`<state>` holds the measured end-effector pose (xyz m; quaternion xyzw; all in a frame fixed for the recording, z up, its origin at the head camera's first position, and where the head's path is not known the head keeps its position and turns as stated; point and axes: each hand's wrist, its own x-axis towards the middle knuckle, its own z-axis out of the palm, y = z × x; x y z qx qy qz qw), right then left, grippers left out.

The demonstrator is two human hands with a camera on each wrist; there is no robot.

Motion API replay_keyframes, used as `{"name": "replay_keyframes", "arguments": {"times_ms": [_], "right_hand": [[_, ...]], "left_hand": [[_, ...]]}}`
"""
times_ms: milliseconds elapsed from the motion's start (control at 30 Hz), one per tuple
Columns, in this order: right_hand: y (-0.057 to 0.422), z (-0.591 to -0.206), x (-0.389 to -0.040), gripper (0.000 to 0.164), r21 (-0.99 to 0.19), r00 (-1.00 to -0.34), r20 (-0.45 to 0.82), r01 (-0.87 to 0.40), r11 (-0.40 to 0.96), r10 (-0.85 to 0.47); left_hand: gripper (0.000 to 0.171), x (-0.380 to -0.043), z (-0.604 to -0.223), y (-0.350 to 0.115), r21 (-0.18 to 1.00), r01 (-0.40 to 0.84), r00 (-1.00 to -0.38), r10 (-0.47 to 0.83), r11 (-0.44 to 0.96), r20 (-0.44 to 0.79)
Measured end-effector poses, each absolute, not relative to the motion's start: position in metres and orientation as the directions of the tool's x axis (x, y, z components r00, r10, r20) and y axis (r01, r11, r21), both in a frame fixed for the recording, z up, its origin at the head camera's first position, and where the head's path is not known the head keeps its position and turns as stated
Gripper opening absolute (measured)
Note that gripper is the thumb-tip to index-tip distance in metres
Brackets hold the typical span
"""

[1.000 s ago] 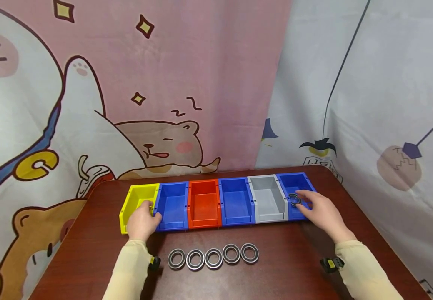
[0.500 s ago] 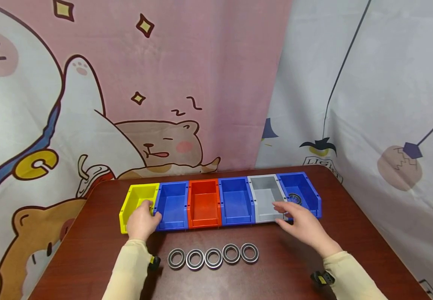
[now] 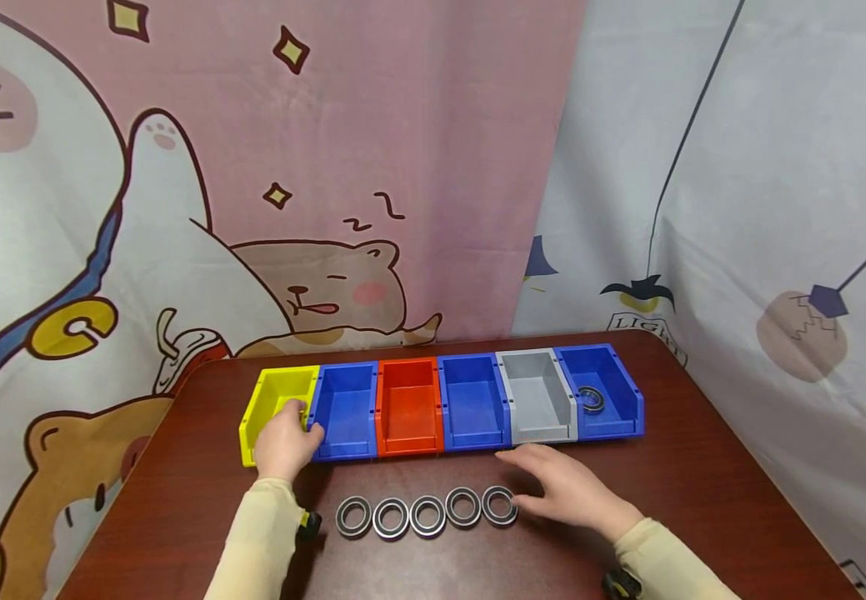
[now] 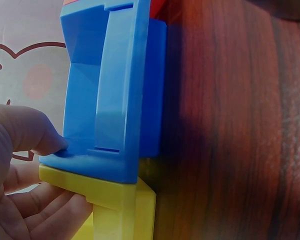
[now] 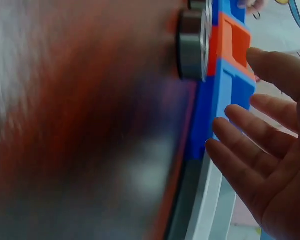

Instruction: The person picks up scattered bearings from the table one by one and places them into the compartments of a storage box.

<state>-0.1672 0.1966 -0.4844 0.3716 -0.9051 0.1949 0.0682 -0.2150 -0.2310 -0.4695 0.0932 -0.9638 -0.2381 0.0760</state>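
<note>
My left hand (image 3: pixel 282 442) grips the adjoining walls of the yellow bin (image 3: pixel 277 387) and the blue bin (image 3: pixel 344 417). In the left wrist view its thumb (image 4: pixel 47 140) lies on the blue side, its fingers on the yellow side. Fingers spread and holding nothing, my right hand (image 3: pixel 575 493) hovers at the right end of a row of several steel ball bearings. Its thumb tip overlaps the edge of the rightmost bearing (image 3: pixel 488 508) in the head view. Another bearing (image 3: pixel 600 405) leans inside the far-right blue bin (image 3: pixel 616 421).
Between the end bins stand a red bin (image 3: pixel 409 412), a second blue bin (image 3: pixel 472 408) and a grey bin (image 3: pixel 536 400), joined in one row on the brown wooden table (image 3: pixel 703 467). A cartoon-print curtain (image 3: pixel 478 167) hangs behind the table.
My right hand has let go of a bearing in the far-right blue bin, then moved left and toward me to the bearing row. My left hand has stayed put.
</note>
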Motion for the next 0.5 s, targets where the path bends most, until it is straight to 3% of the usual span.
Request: {"name": "replay_keyframes", "arguments": {"times_ms": [233, 500], "right_hand": [[0.182, -0.492, -0.162, 0.057, -0.254, -0.637, 0.268, -0.77, 0.585, -0.722], [0.173, -0.496, -0.158, 0.055, -0.183, -0.592, 0.262, -0.806, 0.563, -0.762]], "left_hand": [[0.051, -0.215, -0.47, -0.232, 0.473, -0.141, -0.971, -0.215, 0.87, 0.107], [0.05, -0.215, -0.471, -0.232, 0.468, -0.133, -0.97, -0.211, 0.874, 0.119]]}}
